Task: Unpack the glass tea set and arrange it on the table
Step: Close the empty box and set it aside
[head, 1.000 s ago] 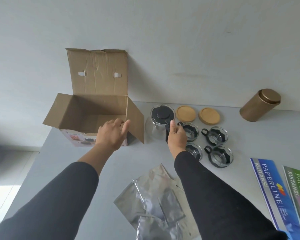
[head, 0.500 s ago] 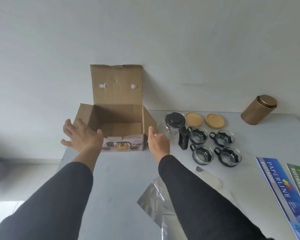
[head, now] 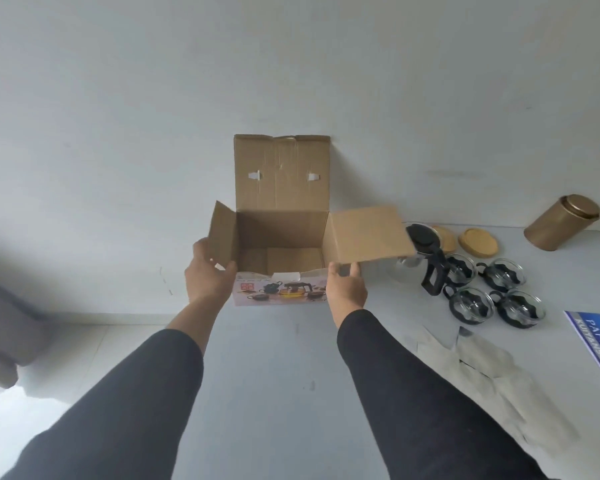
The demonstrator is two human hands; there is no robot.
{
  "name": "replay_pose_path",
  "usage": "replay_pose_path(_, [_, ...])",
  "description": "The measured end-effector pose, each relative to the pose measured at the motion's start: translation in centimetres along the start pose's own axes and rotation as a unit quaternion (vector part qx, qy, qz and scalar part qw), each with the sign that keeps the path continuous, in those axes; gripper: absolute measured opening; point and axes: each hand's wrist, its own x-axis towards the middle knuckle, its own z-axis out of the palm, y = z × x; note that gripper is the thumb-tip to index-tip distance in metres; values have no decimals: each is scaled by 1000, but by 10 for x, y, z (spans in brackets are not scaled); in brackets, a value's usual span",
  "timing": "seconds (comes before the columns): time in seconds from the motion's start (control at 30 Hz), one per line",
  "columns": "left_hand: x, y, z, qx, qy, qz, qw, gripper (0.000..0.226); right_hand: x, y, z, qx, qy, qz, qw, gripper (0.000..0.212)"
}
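- Head view: a grey table (head: pixel 274 375) runs up to a pale wall (head: pixel 291 64), and two black sleeves reach forward over it.
- An open cardboard box (head: pixel 281 233) stands at the table's far edge, its back flap upright against the wall and both side flaps spread; the printed front shows a tea set, and only bare cardboard shows inside.
- The left hand (head: pixel 207 277) grasps the left flap, thumb curled over its lower edge.
- The right hand (head: pixel 347 287) is at the box's front right corner, fingertips under the right flap; whether they pinch it I cannot tell.
- Crumpled wrapping (head: pixel 492 382) lies near the right sleeve, with a blue booklet (head: pixel 596 337) beside it at the frame's edge.
- A gold tin (head: pixel 561 223) leans at the far right by the wall.
- The glass teapot (head: pixel 423 251) with a black lid and handle stands just right of the box, partly hidden by the flap.
- Four glass cups (head: pixel 492 292) in black holders sit in a square beside the teapot.
- Two wooden coasters (head: pixel 478 242) lie behind the cups.
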Motion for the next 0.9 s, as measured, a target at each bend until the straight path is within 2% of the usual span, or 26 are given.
replay_pose_path(0.13, [9, -5, 0, 79, -49, 171, 981, 43, -11, -5, 10, 3, 37, -125, 991, 53])
replay_pose_path(0.23, [14, -1, 6, 142, -57, 204, 967, 43, -10, -11, 14, -34, 6, -180, 983, 53])
replay_pose_path(0.3, [20, 9, 11, 180, -21, 200, 963, 58, -4, -19, 16, 0, 27, -158, 987, 31])
replay_pose_path(0.33, [25, 14, 14, 199, -12, 194, 961, 65, 0, -23, 16, 3, 45, -153, 987, 29])
replay_pose_path(0.4, [38, 25, 22, 204, -39, 170, 963, 65, 12, -33, 13, -18, 54, -148, 987, 38])
replay_pose_path(0.5, [61, 40, 32, 129, -98, 85, 983, 57, 35, -54, 11, -2, 28, -105, 994, 32])
replay_pose_path(0.6, [80, 56, 40, 55, -123, -11, 991, 52, 58, -79, 12, 45, -19, -61, 997, 30])
replay_pose_path(0.73, [107, 69, 40, -45, -136, -135, 980, 69, 85, -106, 18, 78, -71, -2, 994, 54])
replay_pose_path(0.9, [110, 78, 28, -130, -196, -163, 958, 74, 98, -123, 22, 180, -77, 12, 981, 64])
